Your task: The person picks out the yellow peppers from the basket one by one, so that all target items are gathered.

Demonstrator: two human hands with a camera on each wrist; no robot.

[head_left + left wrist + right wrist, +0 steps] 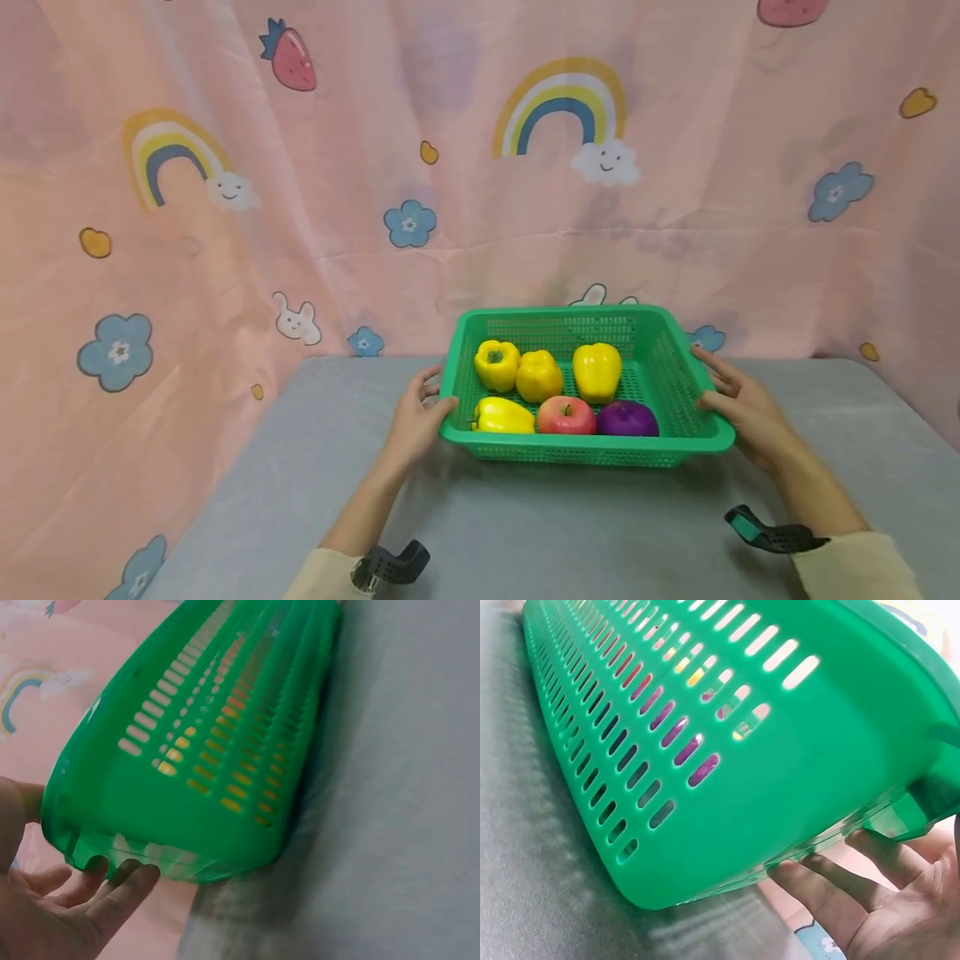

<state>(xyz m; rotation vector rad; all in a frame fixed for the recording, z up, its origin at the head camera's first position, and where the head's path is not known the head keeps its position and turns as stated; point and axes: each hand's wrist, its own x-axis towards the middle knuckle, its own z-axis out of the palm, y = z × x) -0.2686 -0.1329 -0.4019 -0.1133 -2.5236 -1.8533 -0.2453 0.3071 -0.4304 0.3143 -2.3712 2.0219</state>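
Note:
A green plastic basket (585, 444) with slotted walls is held level over the grey table; whether its bottom touches the table, I cannot tell. My left hand (416, 423) grips its left end, thumb at the rim and fingers against the outer end wall. On the opposite end, my right hand (756, 421) holds the rim the same way; in the right wrist view its fingertips (791, 874) press the wall under the lip. Inside lie several yellow bell peppers (597, 372), a red apple (567, 415) and a round purple fruit or vegetable (628, 418), partly hidden by the front rim.
The grey table (315, 483) extends to both sides and in front of the basket. Behind it hangs a pink curtain (480, 275) printed with rainbows and flowers. Each wrist wears a dark strap mount (393, 564).

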